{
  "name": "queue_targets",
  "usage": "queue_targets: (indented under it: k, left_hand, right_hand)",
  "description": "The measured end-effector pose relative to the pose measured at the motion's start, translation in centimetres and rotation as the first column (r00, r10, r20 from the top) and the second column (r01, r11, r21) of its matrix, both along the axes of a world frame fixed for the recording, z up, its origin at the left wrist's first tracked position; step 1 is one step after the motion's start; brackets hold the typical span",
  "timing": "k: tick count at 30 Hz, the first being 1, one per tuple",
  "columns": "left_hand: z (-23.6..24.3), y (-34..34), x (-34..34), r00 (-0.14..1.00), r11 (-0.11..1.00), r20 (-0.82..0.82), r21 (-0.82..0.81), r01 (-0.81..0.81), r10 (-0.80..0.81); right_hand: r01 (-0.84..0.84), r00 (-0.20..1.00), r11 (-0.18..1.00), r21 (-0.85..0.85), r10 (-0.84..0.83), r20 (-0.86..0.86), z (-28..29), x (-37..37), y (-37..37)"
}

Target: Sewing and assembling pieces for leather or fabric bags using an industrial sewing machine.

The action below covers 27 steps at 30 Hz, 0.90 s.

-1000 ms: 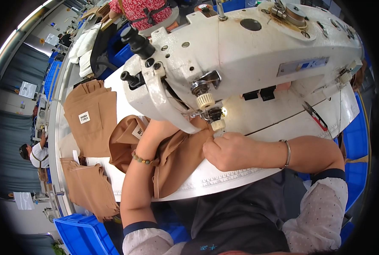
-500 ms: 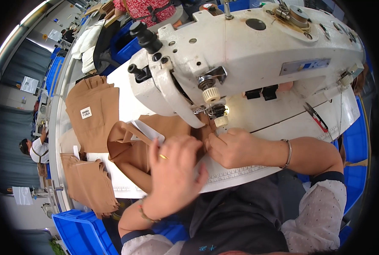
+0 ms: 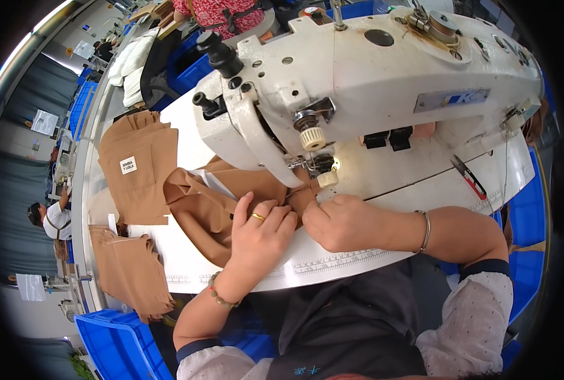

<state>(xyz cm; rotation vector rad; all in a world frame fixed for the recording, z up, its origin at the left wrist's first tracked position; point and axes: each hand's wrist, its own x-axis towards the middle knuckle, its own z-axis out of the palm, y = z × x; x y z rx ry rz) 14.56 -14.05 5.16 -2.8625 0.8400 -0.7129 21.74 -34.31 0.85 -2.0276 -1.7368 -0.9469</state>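
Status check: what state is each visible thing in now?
Brown fabric: folded, partly under the sewing machine
Machine lamp: lit
Left hand: fingers bent over fabric
Right hand: pinched at fabric's edge
Snips: lying on white table
Labelled stack: lying flat, label up
Blue bin: open-topped

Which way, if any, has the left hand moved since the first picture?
Yes: judged against the sewing machine, the left hand has moved toward the person's body, now on the brown fabric.

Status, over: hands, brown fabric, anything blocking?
Left hand on folded brown fabric, right hand closed at its edge. Fabric partly under white metal sewing machine. Red-handled snips off right, not blocking.
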Motion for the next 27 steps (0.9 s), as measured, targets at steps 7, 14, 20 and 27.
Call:
queue_targets:
  k: [7, 14, 20, 27]
  left_hand:
    - [1.4, -1.0, 1.0, 0.937, 0.969, -0.313, -0.140, -0.205, 0.153]
    - [-0.5, -0.5, 1.2, 0.988, 0.996, -0.147, -0.067, -0.051, 0.041]
    - [-0.7, -0.2, 1.4, 0.989, 0.994, -0.144, -0.105, -0.027, 0.011]
    - [-0.8, -0.3, 1.4, 0.990, 0.995, -0.142, -0.092, -0.025, 0.012]
  right_hand:
    - [0.044, 0.999, 0.998, -0.033, -0.043, 0.031, 0.2, -0.4, -0.3]
    - [0.044, 0.999, 0.999, -0.018, -0.043, 0.033, 0.0, -0.2, -0.2]
    - [0.108, 0.993, 0.992, -0.067, -0.104, 0.060, 0.4, -0.4, -0.4]
    - [0.111, 0.994, 0.992, -0.060, -0.109, 0.026, 0.2, -0.3, -0.5]
